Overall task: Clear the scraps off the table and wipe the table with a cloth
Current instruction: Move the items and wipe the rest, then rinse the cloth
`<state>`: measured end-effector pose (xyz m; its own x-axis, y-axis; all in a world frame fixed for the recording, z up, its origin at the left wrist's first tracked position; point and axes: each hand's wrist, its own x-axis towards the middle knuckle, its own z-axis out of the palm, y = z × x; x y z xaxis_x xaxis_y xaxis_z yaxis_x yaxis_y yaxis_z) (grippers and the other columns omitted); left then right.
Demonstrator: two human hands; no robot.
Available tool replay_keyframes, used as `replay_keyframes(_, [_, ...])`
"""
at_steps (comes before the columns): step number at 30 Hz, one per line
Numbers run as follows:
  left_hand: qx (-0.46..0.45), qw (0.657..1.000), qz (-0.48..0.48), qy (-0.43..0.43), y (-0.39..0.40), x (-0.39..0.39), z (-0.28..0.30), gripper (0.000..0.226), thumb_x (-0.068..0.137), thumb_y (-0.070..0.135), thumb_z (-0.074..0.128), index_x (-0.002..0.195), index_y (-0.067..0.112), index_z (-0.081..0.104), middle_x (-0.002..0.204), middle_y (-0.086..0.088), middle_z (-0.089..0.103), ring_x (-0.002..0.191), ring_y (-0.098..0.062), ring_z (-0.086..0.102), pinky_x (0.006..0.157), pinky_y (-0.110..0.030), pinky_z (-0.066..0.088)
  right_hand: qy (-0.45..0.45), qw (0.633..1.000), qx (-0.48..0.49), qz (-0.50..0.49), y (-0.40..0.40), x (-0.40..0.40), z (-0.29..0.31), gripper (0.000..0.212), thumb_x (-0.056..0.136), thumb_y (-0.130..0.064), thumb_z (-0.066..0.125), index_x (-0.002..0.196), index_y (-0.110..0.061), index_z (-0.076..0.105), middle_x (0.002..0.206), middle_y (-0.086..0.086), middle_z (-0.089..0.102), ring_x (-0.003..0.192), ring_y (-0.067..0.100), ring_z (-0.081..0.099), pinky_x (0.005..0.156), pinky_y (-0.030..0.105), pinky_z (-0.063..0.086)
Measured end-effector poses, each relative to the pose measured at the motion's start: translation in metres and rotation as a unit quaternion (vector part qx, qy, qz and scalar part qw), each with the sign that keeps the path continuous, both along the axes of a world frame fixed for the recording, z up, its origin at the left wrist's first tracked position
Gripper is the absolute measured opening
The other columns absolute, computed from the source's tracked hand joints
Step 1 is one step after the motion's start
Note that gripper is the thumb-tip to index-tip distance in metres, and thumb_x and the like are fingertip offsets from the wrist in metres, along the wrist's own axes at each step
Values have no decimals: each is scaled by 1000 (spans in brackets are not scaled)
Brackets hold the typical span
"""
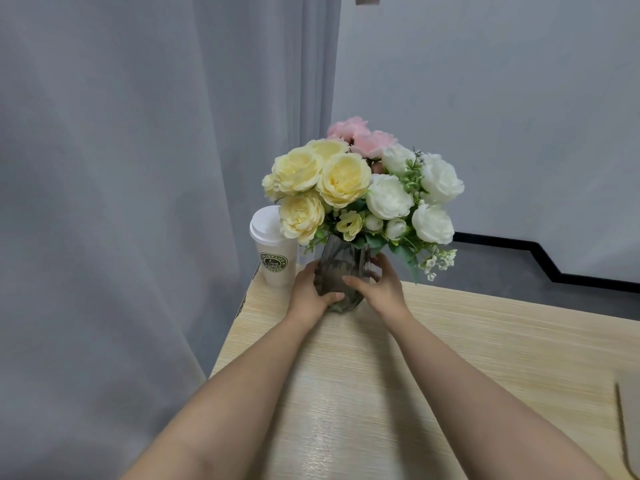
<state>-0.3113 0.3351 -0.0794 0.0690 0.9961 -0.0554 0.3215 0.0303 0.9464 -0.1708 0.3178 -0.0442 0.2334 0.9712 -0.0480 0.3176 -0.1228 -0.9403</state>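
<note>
A smoky glass vase (pixel 341 268) full of yellow, white and pink flowers (pixel 360 188) stands near the far left corner of the light wooden table (pixel 485 348). My left hand (pixel 308 289) grips the vase's left side, thumb across the front. On the vase's right side my right hand (pixel 381 284) wraps around it, fingers reaching behind the glass. No scraps or cloth are in view.
A white lidded paper coffee cup (pixel 275 251) stands just left of the vase at the table's corner. Grey curtain hangs to the left, a grey wall with black skirting behind. A flat grey object (pixel 628 434) lies at the right edge.
</note>
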Motion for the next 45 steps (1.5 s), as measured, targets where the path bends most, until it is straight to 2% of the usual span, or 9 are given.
replay_keyframes(7, [0, 1000, 6, 11, 0, -3, -5, 80, 65, 14, 84, 133, 13, 41, 127, -7, 53, 114, -25, 55, 98, -43, 47, -12, 1000, 1, 9, -4, -4, -3, 73, 74, -23, 78, 136, -18, 39, 106, -12, 47, 99, 11, 51, 93, 39, 47])
replay_keyframes(13, [5, 1000, -11, 25, -6, -5, 0, 78, 70, 11, 80, 136, 13, 38, 126, -2, 54, 115, -20, 53, 100, -37, 45, -32, 999, 12, 15, -9, -5, -9, 69, 74, -32, 77, 133, -26, 41, 106, -14, 52, 102, 12, 53, 92, 37, 47])
replay_keyframes(16, [12, 999, -19, 43, -15, -5, 7, 69, 73, 2, 76, 133, 8, 41, 116, 2, 53, 111, -13, 51, 93, -21, 39, -42, 998, 23, 32, -17, -6, -7, 78, 72, -33, 79, 137, -27, 37, 119, -6, 56, 112, 17, 54, 93, 34, 46])
replay_keyframes(21, [23, 996, -14, 91, -40, -2, 27, 61, 74, 5, 76, 128, 4, 46, 126, -10, 56, 118, -19, 50, 89, -16, 33, -68, 997, 6, 48, -47, 5, 8, 77, 79, -23, 74, 143, -16, 32, 139, 3, 45, 128, 20, 42, 89, 15, 31])
replay_keyframes(24, [15, 992, -23, 120, -56, 3, 41, 58, 77, 10, 74, 128, 6, 48, 127, -9, 57, 119, -22, 51, 89, -18, 35, -75, 996, -7, 46, -68, 21, 17, 74, 80, -30, 73, 142, -17, 34, 143, 4, 42, 132, 22, 39, 98, 23, 31])
replay_keyframes(28, [-24, 975, -36, 219, -79, 14, 51, 68, 83, 30, 69, 140, 10, 38, 140, -10, 45, 131, -26, 41, 107, -34, 34, -81, 996, -25, 37, -102, 59, 36, 73, 83, -36, 69, 143, -17, 34, 147, 0, 38, 134, 17, 37, 110, 34, 32])
replay_keyframes(31, [-59, 963, -54, 257, -105, 38, 64, 69, 90, 31, 60, 147, 9, 27, 150, -10, 31, 138, -23, 30, 111, -31, 24, -82, 996, -30, 14, -130, 101, 50, 68, 84, -36, 67, 142, -18, 38, 147, -2, 40, 134, 15, 37, 111, 31, 30])
replay_keyframes(36, [-47, 960, -73, 268, -147, 110, 85, 68, 92, 33, 57, 147, 11, 25, 153, -8, 28, 141, -21, 25, 112, -30, 22, -151, 988, -32, 25, -172, 182, 66, 63, 86, -38, 63, 141, -18, 39, 146, -1, 41, 136, 14, 34, 111, 28, 26])
replay_keyframes(45, [-19, 962, -131, 237, -208, 276, 112, 60, 92, 35, 56, 144, 14, 32, 147, -8, 36, 134, -22, 37, 110, -34, 30, -205, 978, -43, -7, -237, 320, 76, 60, 89, -39, 60, 141, -17, 39, 146, 0, 41, 136, 16, 33, 109, 28, 26])
